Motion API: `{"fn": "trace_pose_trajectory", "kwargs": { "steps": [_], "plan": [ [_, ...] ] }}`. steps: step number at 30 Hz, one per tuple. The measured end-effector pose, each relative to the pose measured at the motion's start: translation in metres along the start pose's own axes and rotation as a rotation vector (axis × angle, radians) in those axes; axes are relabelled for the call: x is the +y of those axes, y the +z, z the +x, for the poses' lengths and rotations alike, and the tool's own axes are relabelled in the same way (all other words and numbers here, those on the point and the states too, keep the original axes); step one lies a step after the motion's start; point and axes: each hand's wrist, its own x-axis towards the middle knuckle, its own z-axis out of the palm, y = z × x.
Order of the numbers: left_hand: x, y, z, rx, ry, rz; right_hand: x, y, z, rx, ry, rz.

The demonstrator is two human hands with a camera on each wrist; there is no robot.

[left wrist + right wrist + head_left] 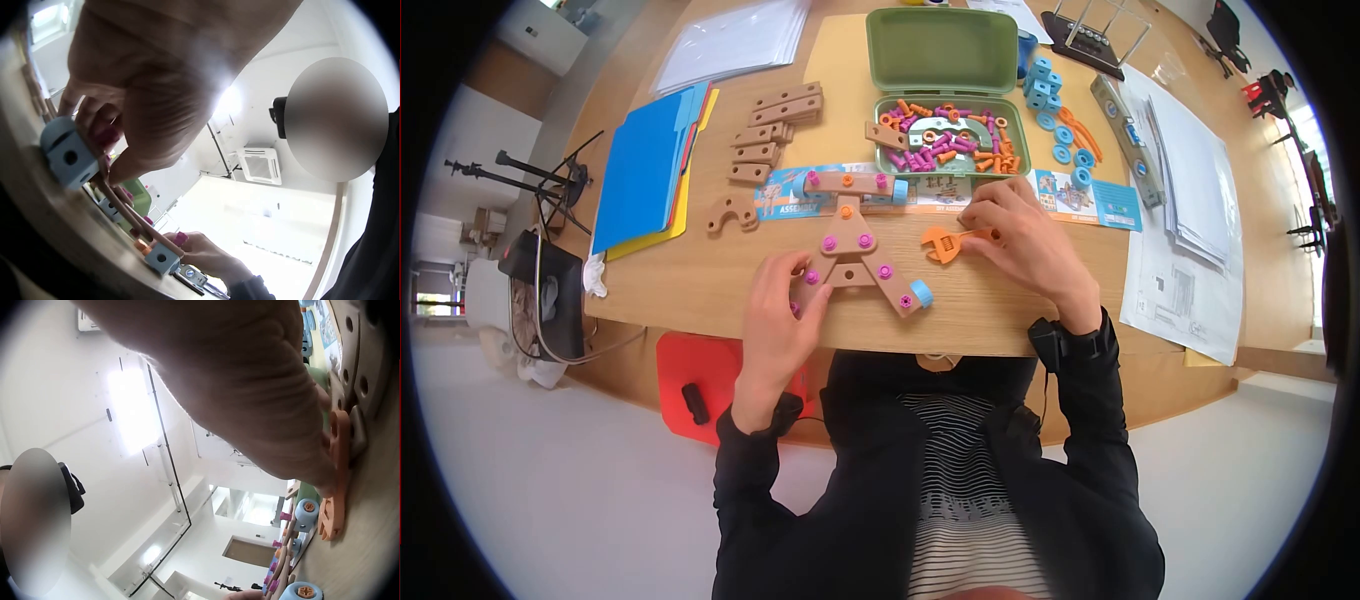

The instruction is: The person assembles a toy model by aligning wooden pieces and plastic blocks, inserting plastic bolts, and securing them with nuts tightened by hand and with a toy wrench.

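A wooden toy assembly (846, 236) lies on the table, its bars joined by magenta and orange bolts, with light blue pieces at its ends. My left hand (778, 312) grips its near left leg, fingers on one side and thumb on the other. Close under that hand in the left wrist view is a light blue block (72, 159). To the right of the assembly, my right hand (1028, 242) pinches an orange toy wrench (943, 246) by its handle. The wrench (338, 465) lies low along the tabletop in the right wrist view, its head pointing toward the assembly.
A green box (943, 50) with its lid up holds magenta and orange bolts behind the assembly. Wooden bars (755, 152) lie at left, near blue folders (645, 165). Blue blocks (1043, 85), blue rings and a level (1128, 140) are at right. An instruction sheet (1115, 203) lies across the middle.
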Motion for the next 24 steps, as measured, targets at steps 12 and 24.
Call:
{"fn": "trace_pose_trajectory", "kwargs": {
  "steps": [12,24],
  "plan": [
    [-0.016,0.019,-0.025,0.120,-0.111,0.042,-0.008,0.006,0.004,0.093,-0.153,-0.013],
    [0.006,0.043,-0.029,0.219,-0.093,-0.066,-0.105,0.038,0.003,0.126,-0.138,0.044]
  ]
}}
